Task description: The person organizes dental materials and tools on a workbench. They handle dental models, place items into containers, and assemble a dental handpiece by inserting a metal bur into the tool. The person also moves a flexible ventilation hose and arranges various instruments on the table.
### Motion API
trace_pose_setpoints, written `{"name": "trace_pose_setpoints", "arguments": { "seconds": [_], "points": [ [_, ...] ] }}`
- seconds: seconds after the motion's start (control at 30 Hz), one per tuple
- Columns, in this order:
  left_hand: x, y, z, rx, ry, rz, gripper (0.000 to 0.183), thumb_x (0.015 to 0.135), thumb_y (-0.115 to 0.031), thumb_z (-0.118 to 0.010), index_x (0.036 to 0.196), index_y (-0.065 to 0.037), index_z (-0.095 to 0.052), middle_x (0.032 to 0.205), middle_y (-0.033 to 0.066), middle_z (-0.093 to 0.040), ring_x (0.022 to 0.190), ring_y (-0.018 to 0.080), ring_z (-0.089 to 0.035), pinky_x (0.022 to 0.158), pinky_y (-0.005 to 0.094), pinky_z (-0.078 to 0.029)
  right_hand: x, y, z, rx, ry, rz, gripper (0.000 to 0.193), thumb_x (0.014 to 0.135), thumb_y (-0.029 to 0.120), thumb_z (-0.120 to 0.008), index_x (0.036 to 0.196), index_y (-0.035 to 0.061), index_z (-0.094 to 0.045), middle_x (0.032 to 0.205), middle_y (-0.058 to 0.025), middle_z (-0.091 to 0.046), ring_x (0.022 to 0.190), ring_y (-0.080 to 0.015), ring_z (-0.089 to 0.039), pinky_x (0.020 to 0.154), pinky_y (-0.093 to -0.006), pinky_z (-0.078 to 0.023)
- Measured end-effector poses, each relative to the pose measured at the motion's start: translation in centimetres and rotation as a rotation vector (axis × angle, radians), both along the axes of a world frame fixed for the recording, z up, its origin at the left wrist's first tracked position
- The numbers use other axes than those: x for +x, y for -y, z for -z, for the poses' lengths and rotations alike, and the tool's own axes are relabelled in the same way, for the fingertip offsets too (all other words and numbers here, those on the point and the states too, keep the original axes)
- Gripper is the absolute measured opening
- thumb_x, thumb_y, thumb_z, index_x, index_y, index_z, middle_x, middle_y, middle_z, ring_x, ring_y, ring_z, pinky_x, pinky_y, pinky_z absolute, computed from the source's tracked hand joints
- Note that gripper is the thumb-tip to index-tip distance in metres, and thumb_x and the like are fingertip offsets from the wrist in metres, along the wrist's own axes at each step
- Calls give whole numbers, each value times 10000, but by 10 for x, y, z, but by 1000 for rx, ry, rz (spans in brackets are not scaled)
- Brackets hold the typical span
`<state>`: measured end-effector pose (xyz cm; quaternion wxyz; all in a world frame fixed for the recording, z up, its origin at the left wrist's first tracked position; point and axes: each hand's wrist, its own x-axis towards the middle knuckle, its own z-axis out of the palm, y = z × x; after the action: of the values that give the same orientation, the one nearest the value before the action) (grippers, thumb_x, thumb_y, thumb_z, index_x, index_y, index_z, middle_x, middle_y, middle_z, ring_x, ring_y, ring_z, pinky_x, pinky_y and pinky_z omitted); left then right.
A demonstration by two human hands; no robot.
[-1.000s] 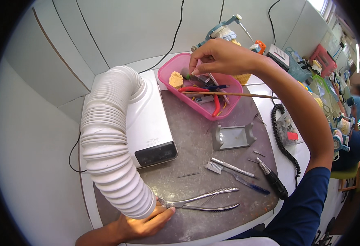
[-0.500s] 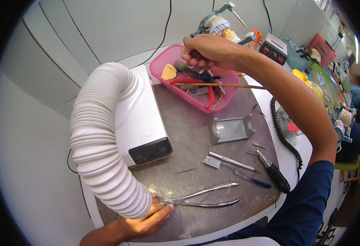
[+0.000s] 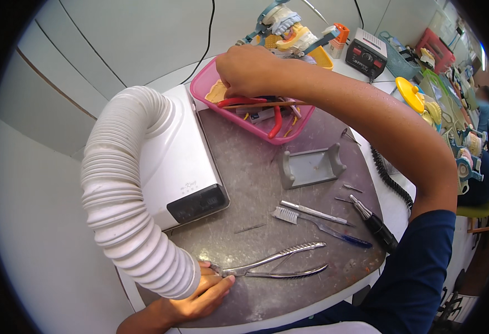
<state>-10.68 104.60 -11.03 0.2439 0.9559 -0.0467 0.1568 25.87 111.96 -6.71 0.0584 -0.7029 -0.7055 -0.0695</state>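
Observation:
My right hand [image 3: 245,71] is over the pink plastic basket [image 3: 241,123], its fingers hidden behind the back of the hand and wrist. Close to it in the basket lie a beige plaster piece [image 3: 216,91], a red-handled tool [image 3: 276,122] and a thin wooden stick [image 3: 269,104]. Low on the left, my left hand [image 3: 208,295] is closed around the jaw end of steel pliers [image 3: 241,271], whose handles spread to the right on the grey mat. The ribbed white hose [image 3: 138,211] covers part of this hand.
A white box unit [image 3: 177,156] feeds the hose. On the mat are a grey cradle [image 3: 313,167], a metal-handled tool [image 3: 317,213], a blue-handled brush [image 3: 328,227] and a black handpiece [image 3: 378,228]. An articulator with a dental model [image 3: 289,28] stands behind the basket.
My right hand has moved left and down into the basket area, toward the plaster piece. My left hand stays at the pliers. The view has shifted slightly.

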Motion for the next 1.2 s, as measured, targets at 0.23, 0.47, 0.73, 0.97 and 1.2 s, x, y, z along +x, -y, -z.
{"name": "trace_pose_setpoints", "arguments": {
  "seconds": [0.23,0.47,0.73,0.97,1.2],
  "points": [
    [0,0,-1,-28,-19,-4,294,765,3,-710,1055,-1,-668,766,33,-599,698,167,-599,798,352,-521,-3,-11,-4,-146,-3,78,240,714,193,-786,892,43,-726,865,-165,-715,855,-340,-696,713,-429,-551],
    [1,0,-2,-15,-5,3,299,762,-1,-712,1058,-1,-666,767,29,-600,712,168,-604,803,351,-523,-5,-6,2,-41,8,58,194,699,155,-769,828,16,-731,829,-197,-707,825,-359,-697,683,-439,-554],
    [0,-1,-2,-17,-18,0,319,759,0,-711,1074,0,-663,779,32,-607,722,167,-607,802,348,-523,-14,-8,1,-55,19,107,222,716,155,-733,861,-13,-719,869,-228,-699,849,-375,-692,694,-455,-555],
    [0,0,-2,-21,-47,-20,311,717,-7,-759,1022,-47,-714,809,21,-609,740,171,-621,792,361,-547,-5,-1,-34,-153,-37,137,272,709,202,-754,883,0,-700,829,-173,-708,812,-325,-696,696,-412,-547],
    [0,-3,-4,14,-26,31,378,767,24,-677,1143,7,-641,848,43,-618,757,168,-607,822,353,-527,8,10,-38,-192,-200,34,236,770,222,-731,865,16,-664,743,-133,-689,738,-237,-682,632,-354,-517]
  ]
}}
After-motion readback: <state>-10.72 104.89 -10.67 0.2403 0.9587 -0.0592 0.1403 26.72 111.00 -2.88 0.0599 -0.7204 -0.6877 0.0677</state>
